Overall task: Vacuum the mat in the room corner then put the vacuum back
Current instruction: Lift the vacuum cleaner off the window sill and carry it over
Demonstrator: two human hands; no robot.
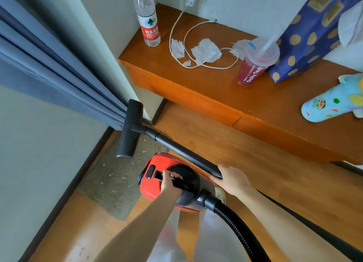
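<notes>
The black carry handle of the red vacuum (169,181) was gripped by the left hand (170,181), fingers curled round it, while the near end of the black wand (184,153) was held by the right hand (231,180), thumb and fingers closed about the tube. Beyond both grips, the floor head (130,129) was seen at the far edge of the grey mat (115,181), close against the blue curtain (64,79). Pale crumbs were still scattered on the mat just left of the canister, so the vacuuming step was judged barely begun. The head would next need to be drawn back across the crumbs. The canister itself was standing partly over the mat, and the ribbed hose (235,224) trailed back beneath the right wrist. Further right, a wooden ledge (196,96) carried a bottle (149,24), a cup (253,67) and tissues.
</notes>
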